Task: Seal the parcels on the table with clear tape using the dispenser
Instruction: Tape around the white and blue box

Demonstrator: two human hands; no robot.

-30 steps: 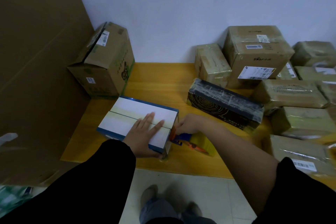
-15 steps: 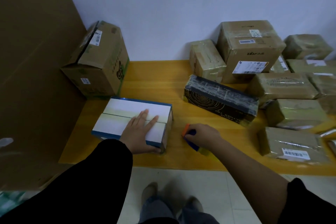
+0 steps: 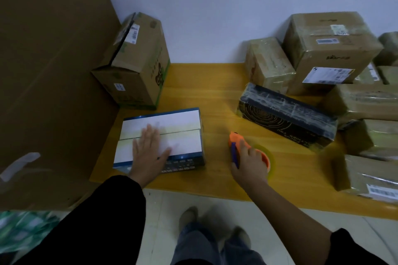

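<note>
- Left hand (image 3: 150,150): flat, fingers straight, pressing on one white-topped box (image 3: 178,120) on the bench (image 3: 215,84).
- Right hand (image 3: 247,163): curled round one orange tape dispenser (image 3: 235,139), on the bench right of that box.

A: Nearest the front edge of the table (image 3: 215,92)?

B: At the left, a flat parcel (image 3: 172,122), with the left hand (image 3: 148,153) laid flat on its top. To its right and apart from it, the tape dispenser (image 3: 235,143) on the tabletop, gripped from above by the right hand (image 3: 249,163).

A: And behind the parcel?

B: An upright carton (image 3: 137,66), just behind its left half, close to the wall. Left of both, past the table's edge, a big cardboard sheet (image 3: 49,71).

A: On the right side?

B: A long box (image 3: 286,120) lying aslant behind the dispenser. Behind that, a small taped parcel (image 3: 267,62) beside a large carton (image 3: 327,49). Further right, more parcels (image 3: 366,101) piled toward the table's end.
</note>
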